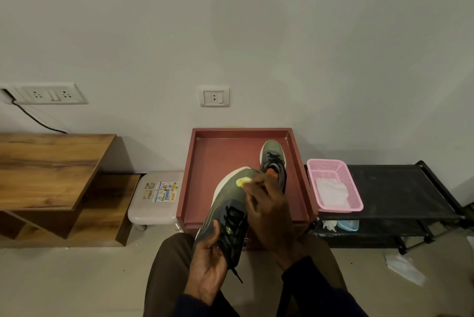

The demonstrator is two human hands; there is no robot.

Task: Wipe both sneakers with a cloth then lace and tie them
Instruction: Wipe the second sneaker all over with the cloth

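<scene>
The sneaker (pixel 228 198) is gripped by the left hand (pixel 207 257), fingers curled round its back end to keep it still. The right hand (pixel 269 209) seems to pinch a yellow cloth (pixel 241 182), pressing it on the toe. Just past that hand, the other sneaker (pixel 272 156) waits in the red tray (pixel 241 132).

The near sneaker (pixel 228 200) is dark grey-green with thin yellow-green stripes and a white sole; the cloth (pixel 240 182) is yellow. The tray (pixel 218 157) is brick red, the mesh basket (pixel 355 188) pink, the rack (pixel 397 188) black, the table (pixel 51 163) brown wood-grain.
</scene>
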